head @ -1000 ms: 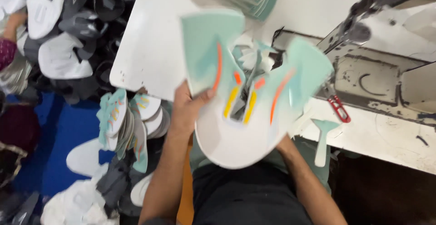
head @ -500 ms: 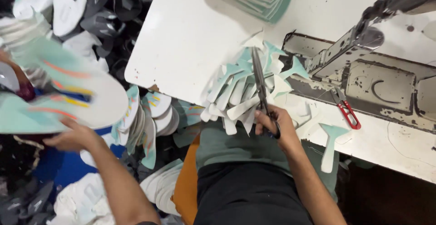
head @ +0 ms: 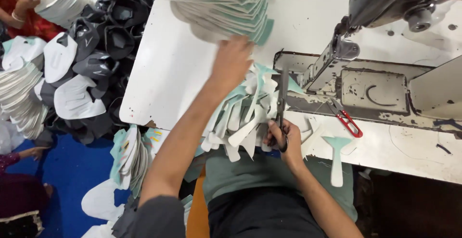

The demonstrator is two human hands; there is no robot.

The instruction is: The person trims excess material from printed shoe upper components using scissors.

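My left hand [head: 232,60] reaches forward over the white table [head: 163,74], its fingers at the lower edge of a tall stack of white and teal shoe-upper pieces [head: 216,2]. My right hand [head: 279,139] grips the handles of dark scissors [head: 281,106], blades pointing away from me. The scissors lie over a fanned pile of small white and teal cut pieces [head: 245,118] at the table's near edge. Whether my left hand holds a piece from the stack I cannot tell.
A sewing machine [head: 380,41] fills the right of the table, with red-handled snips [head: 347,121] and a teal T-shaped piece [head: 336,158] near it. Heaps of dark and white uppers [head: 82,69] lie on the floor at left, where another person's hand [head: 26,2] holds a white bundle.
My left hand dropped the large orange-striped upper off to my left, then swung forward to the stack on the table. My right hand stayed on the scissors.
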